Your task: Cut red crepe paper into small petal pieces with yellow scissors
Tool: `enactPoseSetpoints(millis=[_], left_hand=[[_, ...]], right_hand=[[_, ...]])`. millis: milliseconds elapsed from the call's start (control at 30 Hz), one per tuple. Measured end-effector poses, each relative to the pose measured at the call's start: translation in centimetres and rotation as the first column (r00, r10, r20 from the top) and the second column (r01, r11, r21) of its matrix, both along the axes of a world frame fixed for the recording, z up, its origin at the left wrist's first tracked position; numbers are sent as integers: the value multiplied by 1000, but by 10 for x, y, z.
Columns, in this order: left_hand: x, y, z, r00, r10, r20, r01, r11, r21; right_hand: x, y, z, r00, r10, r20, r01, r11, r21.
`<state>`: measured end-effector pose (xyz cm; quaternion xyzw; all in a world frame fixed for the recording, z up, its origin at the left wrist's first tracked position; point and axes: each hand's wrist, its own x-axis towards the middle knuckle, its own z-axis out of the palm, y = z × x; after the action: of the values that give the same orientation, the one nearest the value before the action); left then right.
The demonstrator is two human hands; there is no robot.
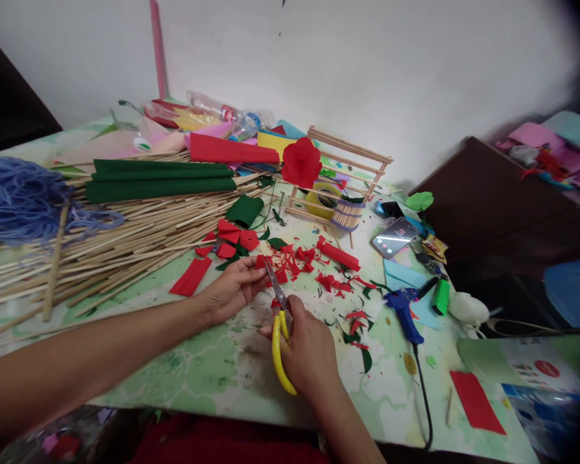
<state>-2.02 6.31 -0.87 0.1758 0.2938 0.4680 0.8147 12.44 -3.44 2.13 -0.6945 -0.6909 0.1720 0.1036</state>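
My left hand (238,287) pinches a small piece of red paper (261,261) between thumb and fingers, above the middle of the table. My right hand (310,348) is wrapped round the yellow handles of a pair of scissors (281,348). The scissor blades point away from me and meet the red piece at my left fingertips. Just beyond lie many thin red scraps (294,261) and a rolled red strip (339,254). Cut red pieces (229,238) form a small pile, and a flat red strip (190,276) rests left of my left hand.
Bamboo sticks (140,235) and blue yarn (19,200) cover the left side. Behind stand a stick frame (350,143) and a red paper flower (301,163). On the right are a phone (395,237), a blue glue gun (406,312) with its cord, and a red sheet (476,402).
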Motion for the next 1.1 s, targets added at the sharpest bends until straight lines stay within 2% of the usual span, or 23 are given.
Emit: enactPoseSetpoints(millis=[300,700,1100], left_hand=[[-1,1,-2,998,-2,-56,2,1000,-7],[2,2,2,996,10,-91,-5,999,46],[-1,4,0,993,-19,-114,25,998,52]], right_hand=[[1,1,-1,1000,-21,-17,21,1000,-5],[1,1,-5,991,-47,-128,43,999,-29],[3,3,6,994,3,-109,-11,997,-70]])
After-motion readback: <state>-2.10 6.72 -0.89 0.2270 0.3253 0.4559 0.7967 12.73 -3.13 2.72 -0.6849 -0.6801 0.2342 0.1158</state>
